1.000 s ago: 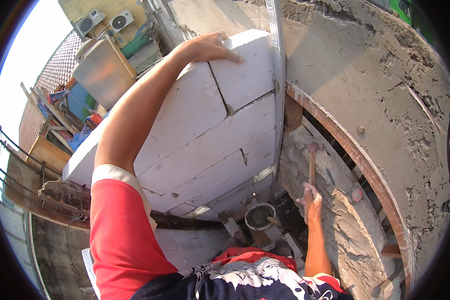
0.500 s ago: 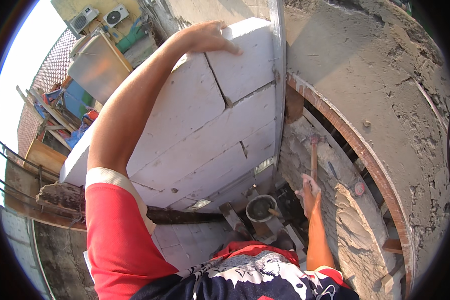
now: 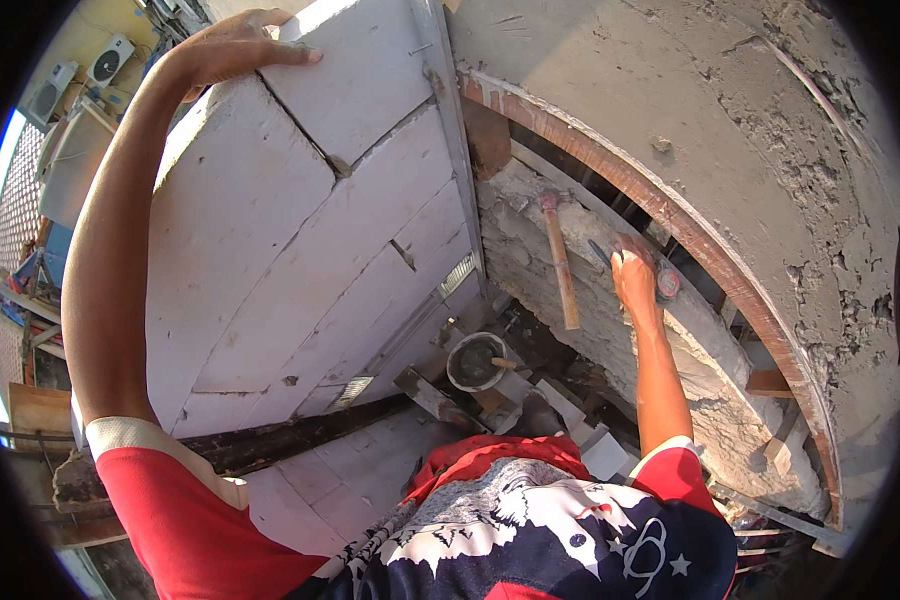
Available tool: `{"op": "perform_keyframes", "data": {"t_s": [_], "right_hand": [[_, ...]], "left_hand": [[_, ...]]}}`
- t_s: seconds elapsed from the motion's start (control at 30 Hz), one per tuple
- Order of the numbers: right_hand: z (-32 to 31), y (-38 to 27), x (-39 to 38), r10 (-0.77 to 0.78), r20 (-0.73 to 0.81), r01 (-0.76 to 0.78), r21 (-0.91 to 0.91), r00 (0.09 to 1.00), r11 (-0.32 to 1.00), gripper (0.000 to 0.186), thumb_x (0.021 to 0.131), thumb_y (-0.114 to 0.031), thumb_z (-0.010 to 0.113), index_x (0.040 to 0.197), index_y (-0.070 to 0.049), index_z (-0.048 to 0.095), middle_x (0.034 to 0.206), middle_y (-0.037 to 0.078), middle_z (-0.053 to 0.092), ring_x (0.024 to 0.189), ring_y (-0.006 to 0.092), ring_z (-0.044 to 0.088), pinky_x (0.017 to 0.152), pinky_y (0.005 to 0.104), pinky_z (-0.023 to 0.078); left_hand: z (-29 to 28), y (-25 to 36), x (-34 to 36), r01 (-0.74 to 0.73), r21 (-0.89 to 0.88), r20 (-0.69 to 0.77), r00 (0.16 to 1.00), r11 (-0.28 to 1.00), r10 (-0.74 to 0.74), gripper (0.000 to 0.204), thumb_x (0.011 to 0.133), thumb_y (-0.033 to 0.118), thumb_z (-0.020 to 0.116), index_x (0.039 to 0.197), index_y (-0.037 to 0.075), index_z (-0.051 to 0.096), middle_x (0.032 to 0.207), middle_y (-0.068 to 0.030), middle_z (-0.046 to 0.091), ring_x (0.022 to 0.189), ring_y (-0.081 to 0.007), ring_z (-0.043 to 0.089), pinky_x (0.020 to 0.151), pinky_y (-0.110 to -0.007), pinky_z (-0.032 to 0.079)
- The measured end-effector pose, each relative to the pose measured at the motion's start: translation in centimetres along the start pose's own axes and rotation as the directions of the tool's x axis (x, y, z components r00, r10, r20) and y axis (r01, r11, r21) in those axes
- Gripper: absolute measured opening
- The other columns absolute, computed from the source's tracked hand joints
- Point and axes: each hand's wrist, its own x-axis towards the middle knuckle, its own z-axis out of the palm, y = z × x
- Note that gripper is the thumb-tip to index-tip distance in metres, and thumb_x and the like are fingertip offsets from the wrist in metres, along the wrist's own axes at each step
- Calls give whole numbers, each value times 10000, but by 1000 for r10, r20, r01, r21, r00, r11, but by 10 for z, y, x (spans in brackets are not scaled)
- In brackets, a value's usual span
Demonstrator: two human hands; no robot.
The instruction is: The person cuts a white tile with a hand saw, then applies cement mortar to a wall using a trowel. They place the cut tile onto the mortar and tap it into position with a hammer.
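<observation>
My left hand (image 3: pixel 255 48) is hooked over the top edge of a white block (image 3: pixel 355 65) in the upper course of a block wall, its thumb on the front face. On a rough masonry ledge, my right hand (image 3: pixel 632 270) has its fingers curled at the end of a slim dark tool (image 3: pixel 599 252). The tool's exact kind is unclear, and the hand hides part of it. A hammer (image 3: pixel 562 260) with a wooden handle and reddish head lies just left of that hand. Close by on the right sits a small round reddish object (image 3: pixel 668 283).
A vertical metal strip (image 3: pixel 454 140) stands where the wall meets a curved brown edge (image 3: pixel 660 200) and grey plaster (image 3: pixel 730 130). Below, a bucket (image 3: pixel 475 362) of grey mix with a wooden-handled tool stands by my feet. A dark beam (image 3: pixel 290 432) crosses at lower left.
My right hand has moved from beside the hammer's handle end up and across to the slim dark tool. My left hand stays on the block, while the whole view has shifted.
</observation>
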Motion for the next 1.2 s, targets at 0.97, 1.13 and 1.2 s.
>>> {"op": "perform_keyframes", "data": {"t_s": [0.97, 1.13, 1.2], "right_hand": [[42, -110, -26, 147, 140, -152, 21, 979, 988, 694, 963, -212, 705, 1546, 36, 421, 1289, 375, 591, 1134, 546, 636, 955, 590, 519], [65, -94, -23, 179, 61, -185, 113, 982, 976, 628, 943, -59, 651, 1526, 36, 439, 1279, 361, 621, 1103, 517, 665, 911, 562, 536], [68, -88, -24, 164, 28, -167, 189, 986, 968, 615, 945, -48, 631, 1524, 38, 446, 1288, 356, 623, 1112, 518, 663, 926, 556, 533]], "left_hand": [[-4, -7, -27, -31, 1, -71, 997, 1000, 31, 880, 867, 552, 784, 1475, -43, 560, 1478, -282, 586, 1362, -403, 570, 1152, -469, 456], [-10, 11, -36, 44, 30, -43, 998, 999, -43, 977, 877, 600, 767, 1570, -12, 451, 1598, -282, 459, 1473, -421, 454, 1231, -562, 356], [-13, 13, -37, 58, 19, -11, 998, 998, -58, 969, 881, 593, 765, 1569, -11, 451, 1601, -280, 457, 1475, -420, 452, 1234, -572, 350]]}}
